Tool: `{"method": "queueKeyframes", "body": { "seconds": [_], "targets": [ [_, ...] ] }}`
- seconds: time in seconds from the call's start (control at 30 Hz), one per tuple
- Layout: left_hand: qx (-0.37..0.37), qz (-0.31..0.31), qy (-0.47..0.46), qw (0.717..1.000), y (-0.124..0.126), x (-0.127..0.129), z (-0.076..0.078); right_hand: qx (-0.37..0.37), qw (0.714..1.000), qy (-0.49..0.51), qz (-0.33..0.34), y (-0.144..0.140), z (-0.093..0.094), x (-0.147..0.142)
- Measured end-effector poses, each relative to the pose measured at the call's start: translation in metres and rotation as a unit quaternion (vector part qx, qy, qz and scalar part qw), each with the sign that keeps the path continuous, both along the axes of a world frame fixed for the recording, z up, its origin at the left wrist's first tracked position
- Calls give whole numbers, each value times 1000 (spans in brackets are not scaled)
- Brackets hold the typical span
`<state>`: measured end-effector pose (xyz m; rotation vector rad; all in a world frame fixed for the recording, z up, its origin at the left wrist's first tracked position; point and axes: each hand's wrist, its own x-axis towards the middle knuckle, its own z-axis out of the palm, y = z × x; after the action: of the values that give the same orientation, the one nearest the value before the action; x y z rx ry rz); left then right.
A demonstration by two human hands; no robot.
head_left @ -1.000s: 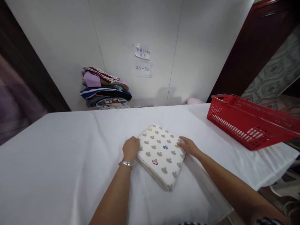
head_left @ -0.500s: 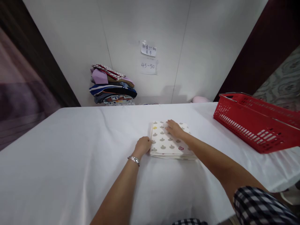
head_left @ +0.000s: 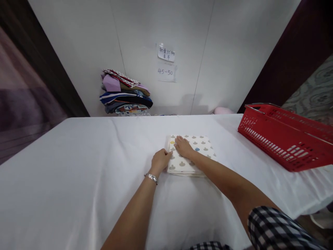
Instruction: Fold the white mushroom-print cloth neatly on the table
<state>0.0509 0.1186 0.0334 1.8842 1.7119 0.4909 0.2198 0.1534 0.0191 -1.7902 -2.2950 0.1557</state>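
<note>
Head cam: right hand (head_left: pixel 184 147) lies flat, fingers released, pinning the folded cloth (head_left: pixel 191 155) to the counter (head_left: pixel 78 166), while left hand (head_left: pixel 161 160), fingers curled loosely, butts its edge square.

A silver bracelet (head_left: pixel 151 178) on the left wrist, a black-and-white checked sleeve (head_left: pixel 275 227) on the right.

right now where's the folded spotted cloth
In the head view the folded spotted cloth lies on the white table just right of centre, under the right hand, with the left hand at its left edge and the red basket further right.
</note>
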Motion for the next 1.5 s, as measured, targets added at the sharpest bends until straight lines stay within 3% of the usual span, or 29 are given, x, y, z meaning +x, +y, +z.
{"method": "queueKeyframes", "body": {
  "seconds": [0.37, 0.67, 0.87, 1.17, 1.5],
  "targets": [
    [22, 19, -76, 997, -1, 6, -4, 22, 996, 86, 4, 23, 0, 9],
    [11, 2, -89, 996, 0, 9, -7, -60, 995, -26, 73, 58, 34, 3],
    [21, -5, -100, 995, 1, 10, -8, -70, 970, -174, 156, 72, 49, -4],
    [7, -8, -96, 995, 0, 9, -7, -67, 958, -200, 192, 75, 66, -4],
    [20, -23, -93, 995, 0, 8, -7, -86, 951, -215, 204, 79, 62, -2]
  ]
}}
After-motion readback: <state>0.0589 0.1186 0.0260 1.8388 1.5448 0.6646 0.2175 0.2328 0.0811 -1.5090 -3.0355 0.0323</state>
